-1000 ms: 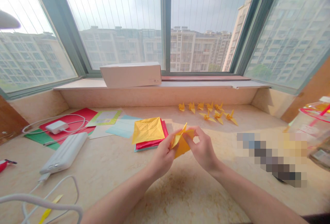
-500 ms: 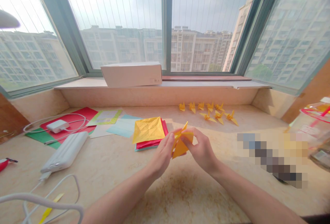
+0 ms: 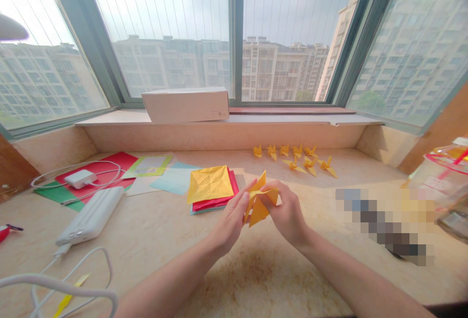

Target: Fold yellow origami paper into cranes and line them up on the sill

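Between my two hands is a half-folded yellow origami paper (image 3: 259,209), its pointed flaps spread apart above the counter. My left hand (image 3: 234,215) grips its left side, thumb uppermost. On the other side my right hand (image 3: 287,210) pinches a flap, with the thumb pressed into the paper. Some fingertips are hidden behind the folds. Just left of my hands lies a stack of folded square papers, a creased yellow sheet (image 3: 210,184) on top of red sheets (image 3: 215,203). Several finished yellow paper cranes (image 3: 293,164) stand in two rows beyond my hands.
At left lie a white power bank (image 3: 91,216), a white charger (image 3: 80,178) with looping cables, and flat coloured papers (image 3: 175,177). A white box (image 3: 186,106) rests on the window ledge. A plastic cup (image 3: 438,176) stands at the right, near a blurred-out object (image 3: 380,225).
The flaps of the yellow paper have spread wider, and its right flap has shifted outward with my right hand. My left hand keeps its grip in nearly the same place.
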### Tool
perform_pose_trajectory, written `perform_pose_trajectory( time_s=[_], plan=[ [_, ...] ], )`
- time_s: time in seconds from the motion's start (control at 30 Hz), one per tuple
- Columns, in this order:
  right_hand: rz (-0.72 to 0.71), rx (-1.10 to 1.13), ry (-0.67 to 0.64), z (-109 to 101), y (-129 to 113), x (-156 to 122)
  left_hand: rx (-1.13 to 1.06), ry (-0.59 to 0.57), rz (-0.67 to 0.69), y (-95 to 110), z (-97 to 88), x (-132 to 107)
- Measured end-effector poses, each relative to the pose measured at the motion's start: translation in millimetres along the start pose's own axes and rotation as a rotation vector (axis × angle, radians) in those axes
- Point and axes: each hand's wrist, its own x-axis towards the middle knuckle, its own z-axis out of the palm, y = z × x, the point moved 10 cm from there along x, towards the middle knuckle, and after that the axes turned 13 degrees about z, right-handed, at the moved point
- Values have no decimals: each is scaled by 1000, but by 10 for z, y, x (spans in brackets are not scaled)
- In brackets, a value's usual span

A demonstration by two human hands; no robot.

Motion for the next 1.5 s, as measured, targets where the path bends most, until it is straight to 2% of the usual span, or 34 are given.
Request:
perform_pose_trajectory(
  time_s=[0.23,0.47,0.67,0.77,0.9,1.13,1.2,1.33,1.5],
  plan=[
    [38,63,44,-23,32,-14,217,-29,114,212,72,11],
    [123,131,18,-19,84,-9,271,-19,100,136,16,44],
    [128,192,-17,-101,21,46,287,28,132,199,-41,74],
    [203,259,-7,-112,121,94,285,-12,137,202,6,73],
    [299,325,-70,-20,261,139,236,-47,115,193,41,52],
    [257,219,-294,175,124,105,305,-41,22,191,-26,56],
    [269,197,-284,176,112,93,352,-18,30,181,-62,66],
    [310,163,-172,93,161,99,398,-13,60,125,-77,63],
    [284,167,-228,117,130,101,502,-20,124,161,-99,60]
  ],
)
